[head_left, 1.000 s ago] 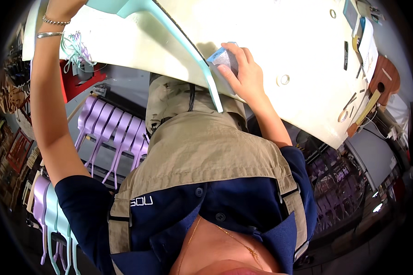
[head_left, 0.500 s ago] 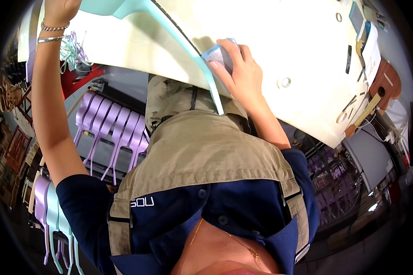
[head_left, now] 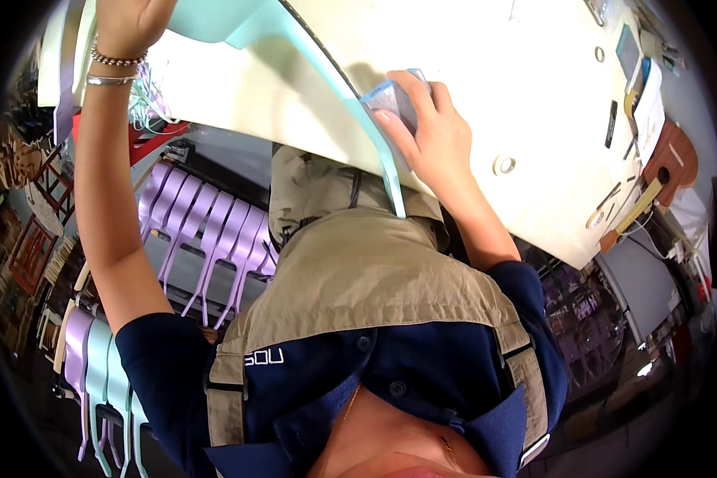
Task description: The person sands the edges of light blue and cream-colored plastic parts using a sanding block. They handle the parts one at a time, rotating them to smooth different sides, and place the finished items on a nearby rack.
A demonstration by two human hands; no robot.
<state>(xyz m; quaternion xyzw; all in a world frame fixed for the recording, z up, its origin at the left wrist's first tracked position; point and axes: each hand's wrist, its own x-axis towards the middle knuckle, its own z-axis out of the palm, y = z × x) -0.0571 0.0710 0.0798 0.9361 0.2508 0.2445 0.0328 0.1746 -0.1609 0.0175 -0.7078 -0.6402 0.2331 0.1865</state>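
Note:
A mint-green guitar [head_left: 319, 72], or a similar small stringed instrument, lies over the pale tabletop. Its body is cut off by the top edge, and its slim neck slants down toward my apron with a dark strip along one side. My right hand [head_left: 438, 131] is closed around a grey sanding block [head_left: 392, 102] with a blue edge, held against or right beside the neck. At the upper left, my left hand [head_left: 135, 24] is next to the guitar's body. Its fingers are out of the picture, so its grip is hidden.
On the pale table [head_left: 486, 215] are a tape roll [head_left: 504, 165], a dark flat strip [head_left: 611, 124] and a brown guitar [head_left: 669, 155] at the right edge. Purple instruments [head_left: 203, 215] hang on a rack at left, near tangled ribbons [head_left: 147, 103].
The whole view has shifted a little, so everything sits slightly farther right and lower. My right hand still holds the sanding block at the neck.

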